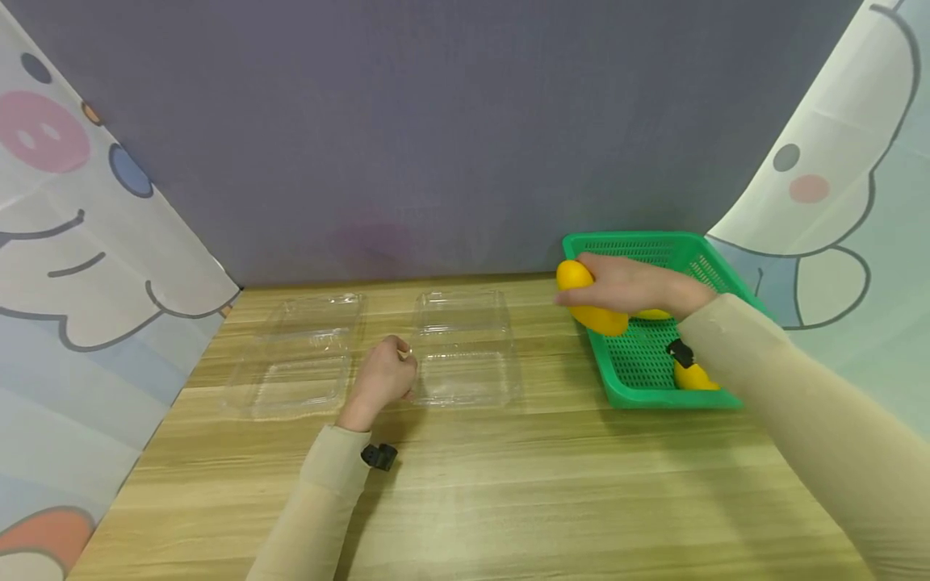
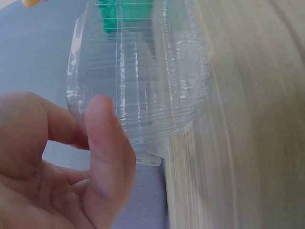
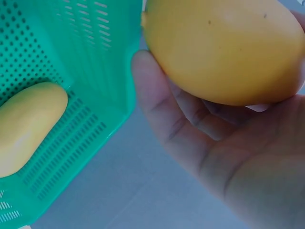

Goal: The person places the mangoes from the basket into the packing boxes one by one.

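Note:
My right hand (image 1: 628, 284) grips a yellow mango (image 1: 601, 319) above the left rim of a green basket (image 1: 617, 398). Seen from the right wrist, the fingers curl under the held mango (image 3: 224, 52), which is smooth with a few dark specks. My left hand (image 1: 385, 373) is at the left edge of a clear plastic box (image 1: 465, 379) on the table. In the left wrist view, its thumb and fingers pinch the near rim of that clear box (image 2: 138, 95). Inside the basket lie more mangoes (image 1: 693, 377), partly hidden by my right arm.
A second clear plastic box (image 1: 301, 383) stands open to the left of my left hand, its lid part towards the back. The wooden table (image 1: 465, 492) meets a grey partition (image 1: 465, 145) behind the boxes. Cartoon-printed cloth (image 1: 821, 186) hangs at both sides.

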Tool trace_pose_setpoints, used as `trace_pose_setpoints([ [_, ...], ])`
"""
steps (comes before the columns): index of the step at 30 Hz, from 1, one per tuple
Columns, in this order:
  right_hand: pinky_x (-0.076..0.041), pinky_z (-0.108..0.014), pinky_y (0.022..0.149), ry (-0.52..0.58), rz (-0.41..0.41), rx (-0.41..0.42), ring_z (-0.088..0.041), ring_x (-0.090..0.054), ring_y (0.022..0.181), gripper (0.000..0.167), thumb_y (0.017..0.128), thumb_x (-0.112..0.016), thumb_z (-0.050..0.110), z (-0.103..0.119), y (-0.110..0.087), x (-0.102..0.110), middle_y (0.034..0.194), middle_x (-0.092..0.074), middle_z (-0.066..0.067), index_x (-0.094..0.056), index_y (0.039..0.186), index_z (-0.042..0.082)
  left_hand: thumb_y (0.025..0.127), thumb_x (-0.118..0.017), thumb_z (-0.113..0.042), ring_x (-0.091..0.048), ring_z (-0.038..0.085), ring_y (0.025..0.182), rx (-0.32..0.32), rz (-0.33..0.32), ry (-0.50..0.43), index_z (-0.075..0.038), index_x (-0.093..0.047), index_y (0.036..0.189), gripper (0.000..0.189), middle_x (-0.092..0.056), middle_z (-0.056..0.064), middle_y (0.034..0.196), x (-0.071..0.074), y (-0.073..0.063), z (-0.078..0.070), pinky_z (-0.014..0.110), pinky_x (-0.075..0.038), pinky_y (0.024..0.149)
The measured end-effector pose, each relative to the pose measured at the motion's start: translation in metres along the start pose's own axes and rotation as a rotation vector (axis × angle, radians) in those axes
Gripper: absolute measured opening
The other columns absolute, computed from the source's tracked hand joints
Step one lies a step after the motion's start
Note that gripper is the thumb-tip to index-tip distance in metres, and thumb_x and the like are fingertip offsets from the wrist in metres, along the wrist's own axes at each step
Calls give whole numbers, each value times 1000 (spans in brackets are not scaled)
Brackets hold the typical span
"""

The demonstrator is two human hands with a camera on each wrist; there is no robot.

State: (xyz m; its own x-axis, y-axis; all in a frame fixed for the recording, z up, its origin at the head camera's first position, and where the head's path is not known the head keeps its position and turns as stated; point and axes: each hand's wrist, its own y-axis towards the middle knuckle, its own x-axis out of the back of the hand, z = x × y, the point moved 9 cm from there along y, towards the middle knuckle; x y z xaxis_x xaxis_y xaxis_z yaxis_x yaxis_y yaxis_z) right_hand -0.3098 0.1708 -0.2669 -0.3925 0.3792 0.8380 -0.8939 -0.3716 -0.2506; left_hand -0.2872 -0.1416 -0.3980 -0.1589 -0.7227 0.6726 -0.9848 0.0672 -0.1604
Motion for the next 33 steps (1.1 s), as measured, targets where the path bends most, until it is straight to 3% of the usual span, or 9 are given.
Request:
trace_pose_setpoints([
  [21, -52, -39, 68, 109, 26, 4, -28, -61, 83, 58, 95, -58, 60, 33, 13, -12, 103, -59, -13, -48, 123, 11, 104, -47, -14, -69, 23, 57, -2, -15, -18, 7, -49, 136, 38, -64, 8, 66, 1, 0, 2, 31, -48, 53],
  [33, -50, -36, 62, 103, 36, 48, -25, -57, 72, 55, 95, -59, 58, 46, 19, -24, 93, -58, -12, -48, 116, 9, 104, -48, -15, -68, 26, 57, -9, -15, -21, 6, -50, 134, 36, -64, 8, 64, 0, -1, 0, 32, -47, 52],
])
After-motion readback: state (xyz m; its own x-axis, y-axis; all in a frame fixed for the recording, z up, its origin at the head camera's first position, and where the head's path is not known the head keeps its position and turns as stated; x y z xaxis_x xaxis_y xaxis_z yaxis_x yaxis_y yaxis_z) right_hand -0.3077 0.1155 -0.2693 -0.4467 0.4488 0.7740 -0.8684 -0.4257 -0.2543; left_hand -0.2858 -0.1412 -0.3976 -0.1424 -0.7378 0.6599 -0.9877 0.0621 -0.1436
